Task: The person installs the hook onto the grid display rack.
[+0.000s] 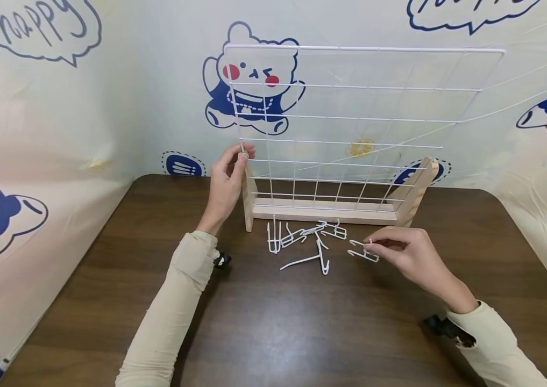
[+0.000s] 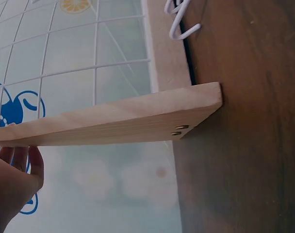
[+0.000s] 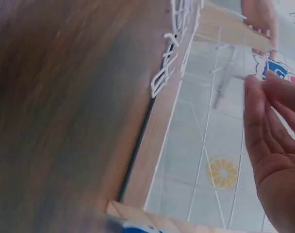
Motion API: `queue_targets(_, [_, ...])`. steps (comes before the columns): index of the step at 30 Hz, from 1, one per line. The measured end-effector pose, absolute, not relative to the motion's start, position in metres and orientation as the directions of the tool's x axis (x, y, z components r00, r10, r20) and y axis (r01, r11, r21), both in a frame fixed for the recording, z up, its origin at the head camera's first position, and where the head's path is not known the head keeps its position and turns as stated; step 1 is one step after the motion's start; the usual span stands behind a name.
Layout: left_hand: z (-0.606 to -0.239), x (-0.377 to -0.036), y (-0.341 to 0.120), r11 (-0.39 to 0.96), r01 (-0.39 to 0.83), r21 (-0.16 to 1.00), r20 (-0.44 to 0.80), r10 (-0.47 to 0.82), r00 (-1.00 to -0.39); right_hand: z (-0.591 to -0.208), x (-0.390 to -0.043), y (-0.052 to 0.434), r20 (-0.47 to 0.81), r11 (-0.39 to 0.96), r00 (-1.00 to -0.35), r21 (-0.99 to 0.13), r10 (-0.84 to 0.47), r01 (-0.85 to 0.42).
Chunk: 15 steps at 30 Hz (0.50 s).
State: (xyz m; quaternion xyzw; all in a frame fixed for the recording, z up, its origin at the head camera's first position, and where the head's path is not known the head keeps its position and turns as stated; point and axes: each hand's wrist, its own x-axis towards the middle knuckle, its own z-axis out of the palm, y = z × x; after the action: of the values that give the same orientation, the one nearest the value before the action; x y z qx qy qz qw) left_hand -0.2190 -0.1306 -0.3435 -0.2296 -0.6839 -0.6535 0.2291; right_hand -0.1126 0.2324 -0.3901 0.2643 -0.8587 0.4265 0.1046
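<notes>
A white wire grid rack (image 1: 365, 49) with wooden side supports stands towards the back of the table. My left hand (image 1: 227, 180) grips the upper end of its left wooden support (image 1: 248, 204); in the left wrist view that support (image 2: 133, 116) runs across with two screws near its foot. Between thumb and fingers, my right hand (image 1: 411, 252) pinches a small white wire hook (image 1: 364, 255) above the table, right of a pile. That held hook (image 3: 226, 77) looks blurred in the right wrist view. Several more white wire hooks (image 1: 321, 258) lie in a loose heap before the rack.
The brown wooden table (image 1: 273, 333) carries everything. A wooden crossbar (image 1: 321, 212) joins the rack's feet, and the right support (image 1: 416, 188) slants up at the other end. Behind hangs a pale cloth (image 1: 157, 97) printed with cartoon bears.
</notes>
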Motion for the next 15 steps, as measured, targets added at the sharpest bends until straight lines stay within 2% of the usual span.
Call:
queue_targets(6, [-0.345,-0.221,-0.131,0.057,0.617,0.785,0.617,0.021,-0.787,-0.381,-0.109,0.233,0.32,0.385,-0.887,-0.813,-0.334,-0.438])
queue_targets(10, [-0.345,-0.22,-0.132,0.074,0.609,0.79,0.608,0.03,-0.793,-0.378,-0.11,0.231,0.281,0.304,-0.895,-0.869,-0.346,-0.391])
queue_targets(15, [-0.345,-0.22,-0.133,0.081,0.601,0.795,0.6,0.041,-0.799,-0.376,-0.113,0.229,0.275,0.106,-0.884,-0.936,-0.377,-0.337])
